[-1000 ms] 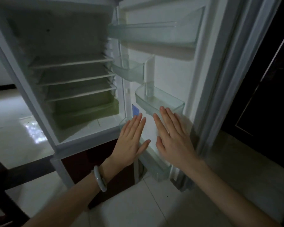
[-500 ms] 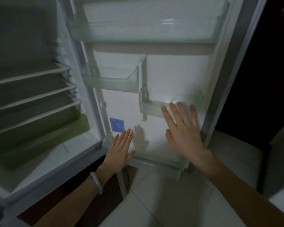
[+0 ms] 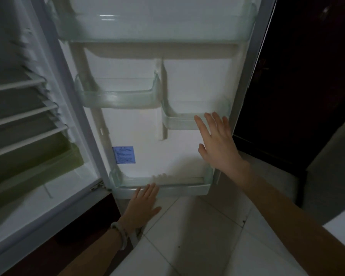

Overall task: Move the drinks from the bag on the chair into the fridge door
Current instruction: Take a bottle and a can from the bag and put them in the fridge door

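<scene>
Fridge door (image 3: 139, 136) standing open, racks bare | left hand (image 3: 142, 204) and right hand (image 3: 217, 144) hovering flat, fingers spread, holding nothing | bag, drinks unseen

Door (image 3: 141, 140): open, inner side facing the camera.
Top bin (image 3: 153, 34): full width, clear, nothing visible in it.
Left bin (image 3: 118, 98): half width, nothing in it.
Right bin (image 3: 177, 121): set lower than the left one, nothing in it.
Bottom bin (image 3: 179, 189): full width, nothing in it.
Sticker (image 3: 124, 155): blue, on the panel above the bottom bin.
</scene>
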